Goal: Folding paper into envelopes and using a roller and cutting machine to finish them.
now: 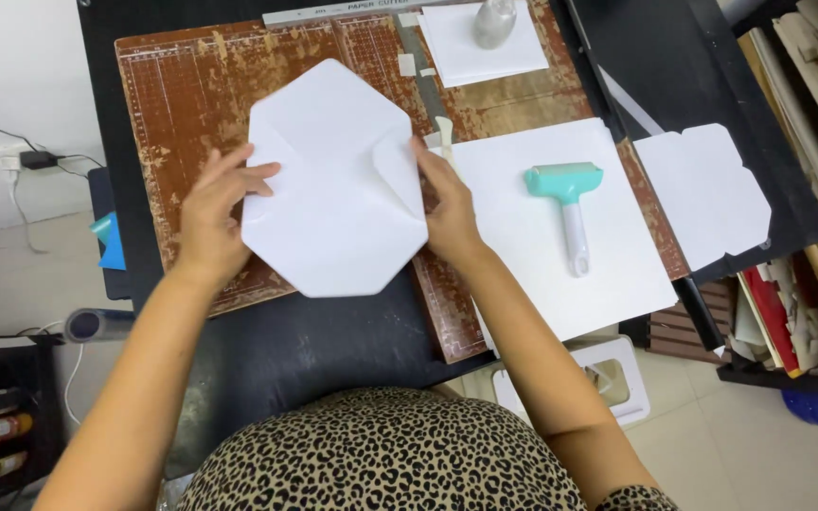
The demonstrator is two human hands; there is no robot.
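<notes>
The head view looks down on a worn brown cutting mat [191, 85] lying on a black table [314, 350], and everything else sits around that mat. On the mat's middle lies a white paper envelope blank [333, 189] with its side flaps folded inward. The left hand [212, 213] rests at the blank's left edge, fingers spread wide and flat, fingertips pressing the left flap. The right hand [447, 208] is at the blank's right edge, fingers close together, holding down the right flap. Over the mat's right part lies a large white sheet [542, 284], and on it a teal hand roller [568, 203] with a white handle. At the mat's far right corner is a small stack of white paper [471, 57] with a grey weight [494, 24] on top. Beyond the mat's right edge, on the table, lies an unfolded white cut-out [707, 194]
</notes>
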